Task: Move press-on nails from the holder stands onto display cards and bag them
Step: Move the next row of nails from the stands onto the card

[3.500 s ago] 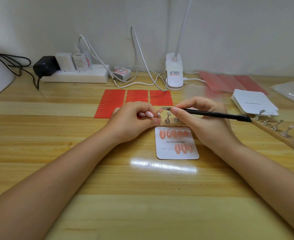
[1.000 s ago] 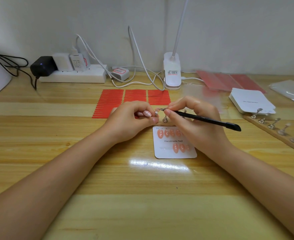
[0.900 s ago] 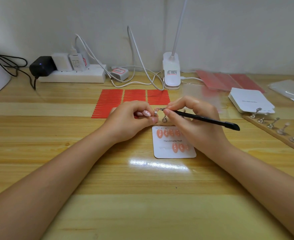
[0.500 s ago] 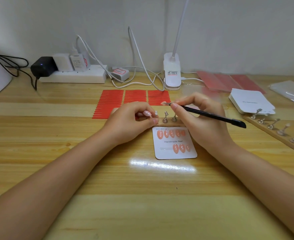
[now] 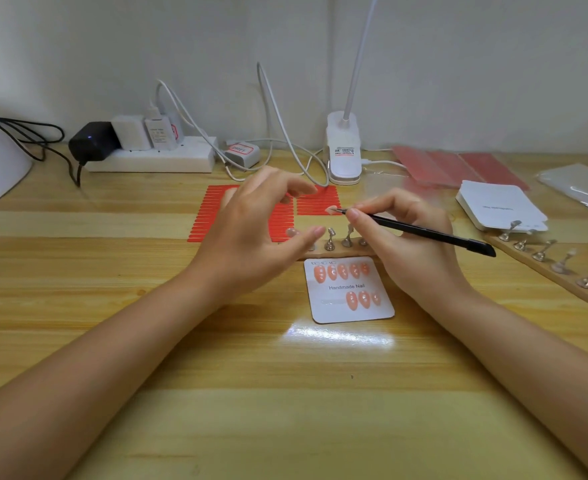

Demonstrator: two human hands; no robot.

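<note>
Gripping black tweezers (image 5: 424, 232) with a pale nail (image 5: 330, 210) at their tip, right hand (image 5: 410, 244); left hand (image 5: 258, 233) relaxed, fingers spread, above wooden holder strip (image 5: 334, 253) beyond display card (image 5: 349, 289).

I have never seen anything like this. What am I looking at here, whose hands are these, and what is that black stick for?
No machine here: a person wears a camera on the head, so you look down at their own two hands over a wooden table. The right hand grips black tweezers, whose tip holds a small press-on nail. The left hand hovers open, its fingers spread, holding nothing. Below them lies a white display card with eight orange nails stuck on. Behind it a wooden strip carries small metal holder stands. Red sticker strips lie beyond, and a stack of blank cards sits to the right.
</note>
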